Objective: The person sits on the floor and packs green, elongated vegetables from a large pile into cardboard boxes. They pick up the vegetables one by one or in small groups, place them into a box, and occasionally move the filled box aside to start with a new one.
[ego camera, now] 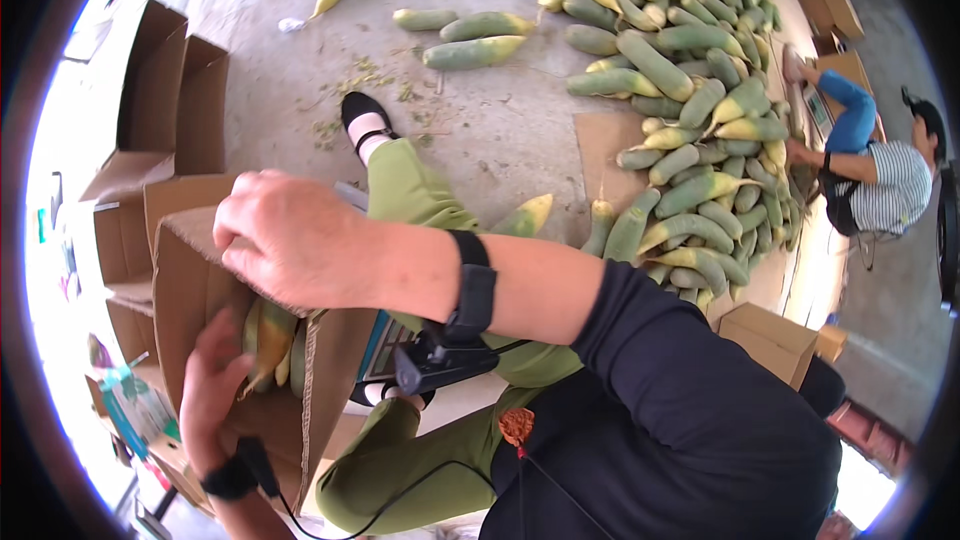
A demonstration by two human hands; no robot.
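Observation:
An upright cardboard box (337, 367) stands before me at the left, with several green radishes (274, 337) lying inside. My left hand (214, 379) is inside the box mouth beside these radishes, slightly blurred, thumb and fingers apart and nothing visible in it. Above the box's far rim is my right hand (281, 240), palm down with curled fingers. Its fingertips are hidden, so whether it grips the cardboard cannot be told. A weighing scale (381, 345) shows partly between the box and my legs. Both wrists wear black straps with devices.
A big heap of green radishes (675, 82) covers the floor at right, with a few loose radishes (476, 52) nearer the middle. Open cardboard boxes (150, 90) line the left. Beyond the heap, a person (877, 172) in a striped top sits bent forward. A cable (390, 514) runs from my left wrist.

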